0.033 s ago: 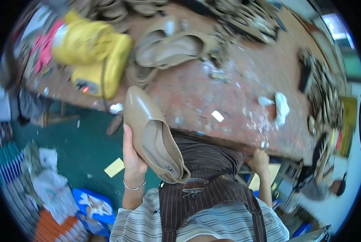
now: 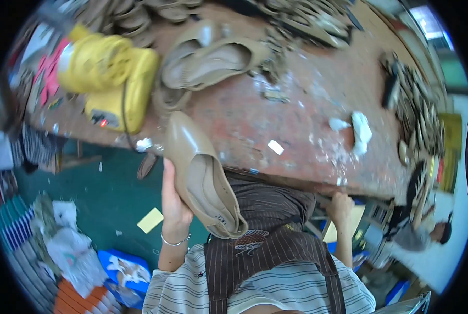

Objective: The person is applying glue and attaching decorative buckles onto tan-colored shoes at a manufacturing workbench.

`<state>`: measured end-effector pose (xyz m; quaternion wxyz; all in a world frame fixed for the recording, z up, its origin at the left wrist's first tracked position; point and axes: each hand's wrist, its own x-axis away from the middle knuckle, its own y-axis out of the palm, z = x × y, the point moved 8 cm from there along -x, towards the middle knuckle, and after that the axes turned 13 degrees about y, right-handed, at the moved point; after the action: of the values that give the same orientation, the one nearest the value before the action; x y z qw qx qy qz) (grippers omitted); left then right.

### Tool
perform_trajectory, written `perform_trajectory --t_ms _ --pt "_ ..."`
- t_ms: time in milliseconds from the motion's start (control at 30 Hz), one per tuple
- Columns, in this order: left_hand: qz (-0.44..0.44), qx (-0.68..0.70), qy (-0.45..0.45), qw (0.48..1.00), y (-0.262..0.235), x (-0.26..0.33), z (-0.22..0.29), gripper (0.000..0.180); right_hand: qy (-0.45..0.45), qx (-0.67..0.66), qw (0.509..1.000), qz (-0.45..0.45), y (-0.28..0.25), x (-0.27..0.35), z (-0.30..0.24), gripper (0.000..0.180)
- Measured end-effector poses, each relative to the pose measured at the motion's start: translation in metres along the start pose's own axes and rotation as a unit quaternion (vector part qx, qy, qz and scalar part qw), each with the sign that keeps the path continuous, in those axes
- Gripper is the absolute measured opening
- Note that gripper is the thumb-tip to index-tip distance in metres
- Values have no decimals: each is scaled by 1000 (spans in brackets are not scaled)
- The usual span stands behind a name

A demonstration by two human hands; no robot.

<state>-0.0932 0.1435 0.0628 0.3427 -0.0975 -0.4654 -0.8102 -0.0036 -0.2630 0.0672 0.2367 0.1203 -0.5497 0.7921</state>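
A beige pointed-toe pump is in my left hand, toe pointing away from me and its insole facing up. My thumb lies along the shoe's left side; the other fingers are hidden beneath it. At the near edge of the worktable, my right hand is closed, its fingers curled against the edge. Whatever it may hold is hidden. Beyond the held shoe, a pair of similar beige shoes rests on the table.
A yellow machine with a cord stands at the table's left. Piled shoes lie along the right side, with more at the back. A crumpled white piece sits on the tabletop. Another person is at far right.
The view has shifted slightly, so the tabletop things sit a little further left. My left hand still holds the shoe, and my right hand stays at the table edge.
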Motion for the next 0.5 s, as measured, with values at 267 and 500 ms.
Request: perform_trajectory --t_ms 267,500 --pt "-124 -261 -15 957 71 -53 -139 55 -6 -524 828 200 -20 -6 16 36" --pt "-229 -690 486 486 144 -7 -112 47 -93 -570 805 140 -23 -18 -42 16"
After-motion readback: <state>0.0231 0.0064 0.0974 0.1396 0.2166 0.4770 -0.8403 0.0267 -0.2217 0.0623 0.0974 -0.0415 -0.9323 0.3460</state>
